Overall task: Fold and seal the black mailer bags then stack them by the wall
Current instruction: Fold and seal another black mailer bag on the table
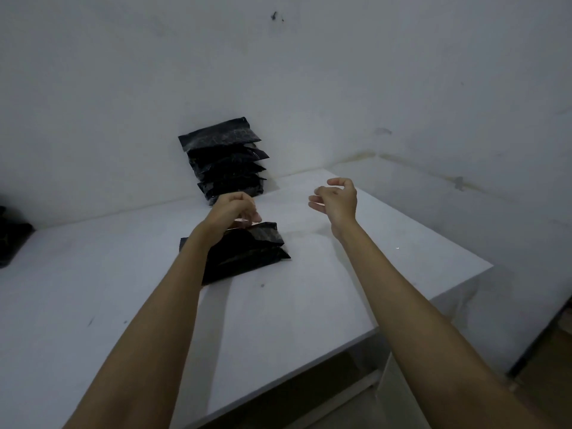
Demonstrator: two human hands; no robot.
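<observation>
Mailer bag (247,252) is laid mid tabletop (340,274), its far edge pinched by left hand (230,209) fingers w/ a pale strip. Right hand (335,198) is held loose, empty. Flap prob should be pressed flat b4 stack (226,159) at wall.

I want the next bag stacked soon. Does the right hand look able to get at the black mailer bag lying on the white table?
Probably yes. The right hand hovers holding nothing, with bare white table between it and the black mailer bag, whose right end lies uncovered.
</observation>
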